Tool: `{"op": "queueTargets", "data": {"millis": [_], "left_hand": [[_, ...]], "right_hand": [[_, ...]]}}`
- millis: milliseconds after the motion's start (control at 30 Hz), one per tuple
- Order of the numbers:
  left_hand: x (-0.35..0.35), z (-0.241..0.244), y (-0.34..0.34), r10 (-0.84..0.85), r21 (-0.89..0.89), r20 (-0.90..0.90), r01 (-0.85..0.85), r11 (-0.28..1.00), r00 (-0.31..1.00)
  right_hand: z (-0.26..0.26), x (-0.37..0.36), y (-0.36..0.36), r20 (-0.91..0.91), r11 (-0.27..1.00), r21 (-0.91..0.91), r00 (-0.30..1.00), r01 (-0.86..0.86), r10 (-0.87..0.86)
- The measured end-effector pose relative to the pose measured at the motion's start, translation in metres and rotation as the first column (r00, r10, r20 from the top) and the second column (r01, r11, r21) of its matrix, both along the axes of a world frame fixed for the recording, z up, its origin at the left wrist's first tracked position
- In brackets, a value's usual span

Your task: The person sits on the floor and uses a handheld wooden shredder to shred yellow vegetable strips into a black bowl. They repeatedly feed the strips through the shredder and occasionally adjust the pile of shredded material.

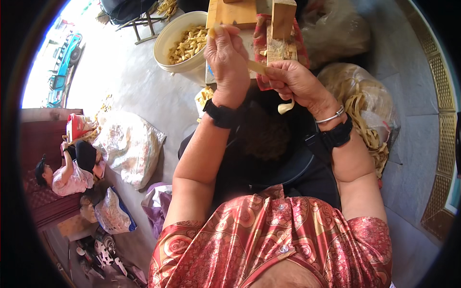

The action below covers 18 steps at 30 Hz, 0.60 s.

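A pale yellow flat strip [256, 67], which looks like rawhide, stretches between my two hands. My left hand [227, 61] grips it, with a piece of the same yellow material showing at the fingertips. Lower and to the right, my right hand [297, 81] pinches the strip between thumb and fingers. A curled strip end [286, 107] hangs beneath that hand. Behind the hands is a low work surface with a wooden board [230, 14], an upright wooden block [283, 21] and a red cloth [261, 39]. Small yellow scraps lie by the block.
A white bucket [160, 54] of short yellow pieces stands left of the work surface. Long strips [356, 108] spill from a clear plastic bag [381, 97] at right. A white woven sack [133, 147] lies left, near a seated person [72, 176]. Below my hands is a dark basin [302, 169].
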<state>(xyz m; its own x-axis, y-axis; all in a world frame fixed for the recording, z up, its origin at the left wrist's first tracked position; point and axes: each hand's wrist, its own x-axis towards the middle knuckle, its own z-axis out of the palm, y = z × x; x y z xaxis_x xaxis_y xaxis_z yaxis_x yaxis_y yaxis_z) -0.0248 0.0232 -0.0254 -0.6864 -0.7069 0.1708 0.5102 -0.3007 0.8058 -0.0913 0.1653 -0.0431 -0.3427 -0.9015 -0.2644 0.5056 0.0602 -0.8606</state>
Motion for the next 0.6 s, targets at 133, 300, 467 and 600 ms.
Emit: {"op": "queueTargets", "data": {"millis": [133,300,467,600], "left_hand": [[-0.002,-0.009,-0.007,0.347,-0.68,-0.223,-0.4,0.614,0.911],[0.007,-0.011,0.022,0.16,-0.873,-0.13,-0.19,0.449,0.978],[0.011,-0.001,0.038,-0.142,-0.389,0.329,0.271,0.88,0.934],[0.007,0.0,0.025,-0.008,-0.535,0.576,0.384,0.752,0.818]], "right_hand": [[0.002,0.002,0.003,0.175,0.961,-0.27,0.984,0.064,-0.016],[0.018,0.02,0.006,-0.393,0.924,-0.268,0.844,0.273,-0.364],[0.002,0.01,0.009,-0.685,0.89,-0.209,0.589,0.405,-0.429],[0.01,0.01,0.013,-0.281,0.906,-0.133,0.862,0.401,-0.422]]}}
